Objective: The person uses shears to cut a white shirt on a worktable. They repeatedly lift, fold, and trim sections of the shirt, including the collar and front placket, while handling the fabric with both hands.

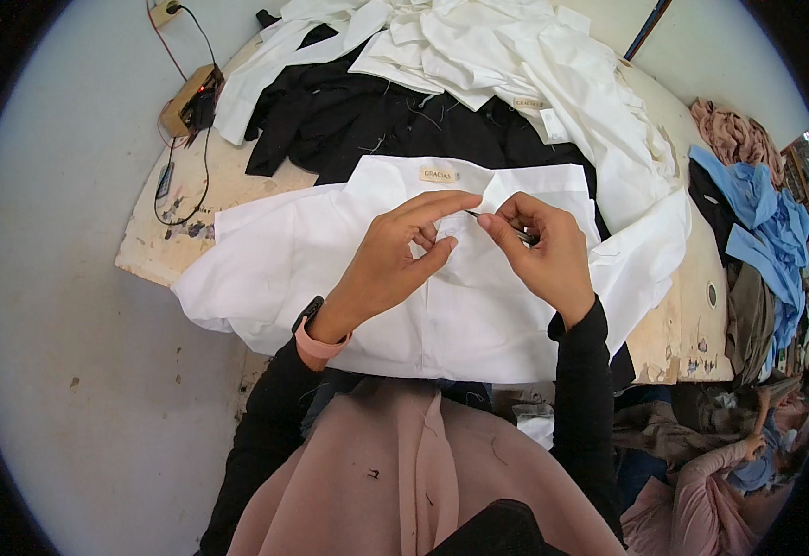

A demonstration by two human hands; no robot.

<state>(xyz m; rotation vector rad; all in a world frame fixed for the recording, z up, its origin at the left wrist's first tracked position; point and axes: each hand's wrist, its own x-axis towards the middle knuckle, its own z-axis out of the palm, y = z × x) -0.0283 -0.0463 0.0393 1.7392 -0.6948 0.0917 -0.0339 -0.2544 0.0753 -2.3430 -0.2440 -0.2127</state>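
Note:
A white collared shirt lies spread on the table in front of me, its collar on the far side with a small cream label inside. Above the shirt front, my left hand is open, its index finger stretched to the right and the thumb apart below it. In my right hand, curled fingers grip small dark metal thread snips, whose narrow tip points left toward the left fingertips. The palm hides most of the tool.
Black garments and a heap of white shirts cover the far table. A power box with cables sits at the left edge. Blue clothes hang at right; another person's pink sleeve shows lower right.

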